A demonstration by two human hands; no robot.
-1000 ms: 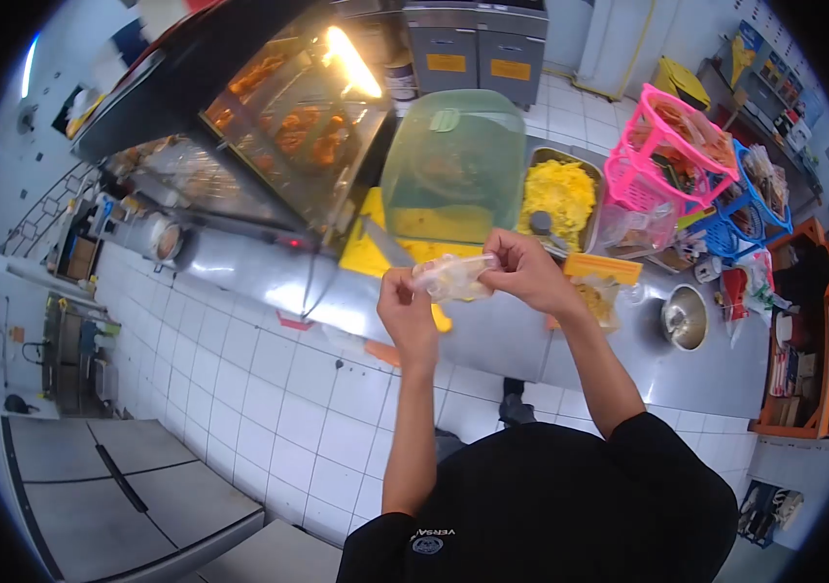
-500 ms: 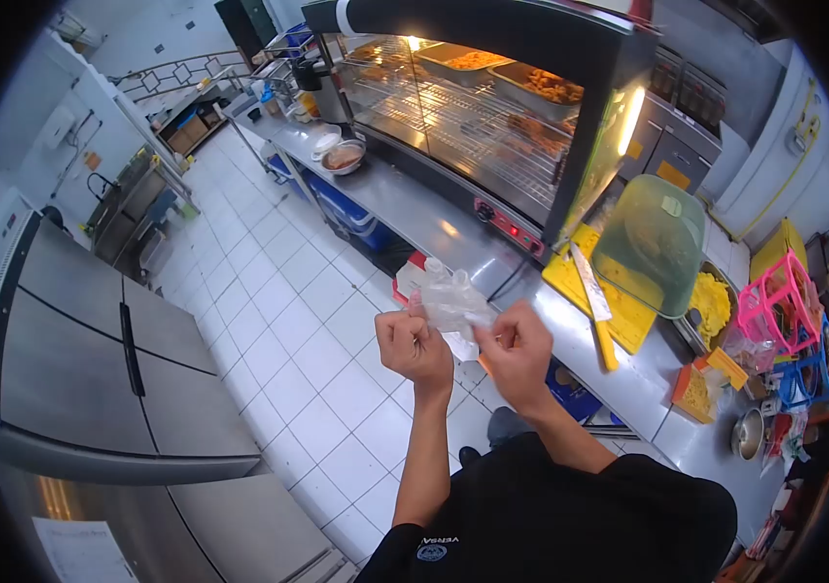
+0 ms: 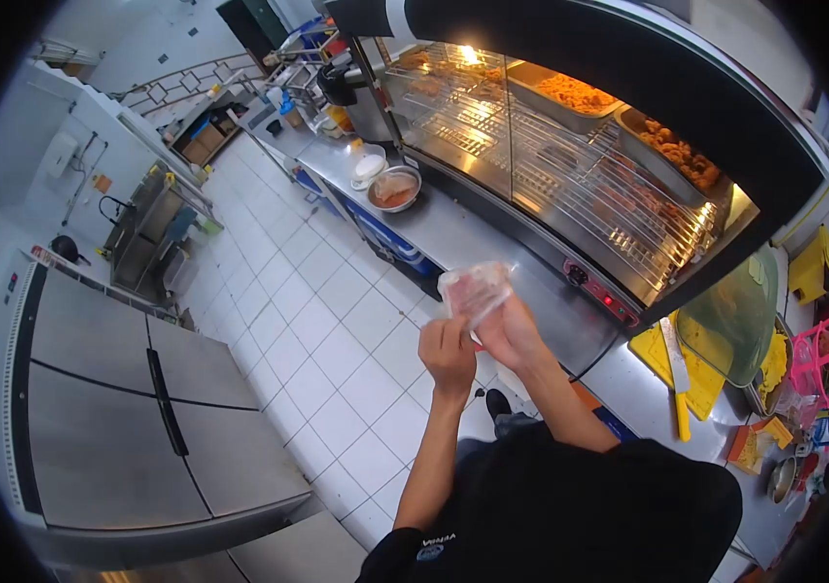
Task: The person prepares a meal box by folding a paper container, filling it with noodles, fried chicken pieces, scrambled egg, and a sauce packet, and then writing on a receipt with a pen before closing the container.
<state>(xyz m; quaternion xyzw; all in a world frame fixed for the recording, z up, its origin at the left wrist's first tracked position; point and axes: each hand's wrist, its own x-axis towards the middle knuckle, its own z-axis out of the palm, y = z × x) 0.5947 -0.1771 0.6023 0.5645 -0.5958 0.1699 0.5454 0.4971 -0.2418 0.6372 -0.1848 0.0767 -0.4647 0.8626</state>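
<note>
A thin clear plastic bag point(image 3: 474, 288) is held up in front of me, over the floor beside the steel counter. My left hand point(image 3: 448, 355) pinches the bag's near edge with its fingers closed. My right hand point(image 3: 514, 333) is inside the bag or behind it; its fingers show only blurred through the film, so their pose is unclear. Beyond the hands, a steel bowl point(image 3: 394, 188) with reddish-brown contents sits on the counter point(image 3: 453, 225), next to a white lid point(image 3: 368, 168).
A heated glass cabinet point(image 3: 570, 165) with trays of fried food stands at the counter's back. To the right are a knife point(image 3: 676, 380) on a yellow board point(image 3: 702, 387), a green cover point(image 3: 737, 316) and a pink basket point(image 3: 821, 358). Steel refrigerator doors point(image 3: 103, 418) stand left.
The view has swung left along the counter, bringing the steel bowl nearer. The bag, earlier bunched between both hands, is now spread over or in front of my right hand's fingers.
</note>
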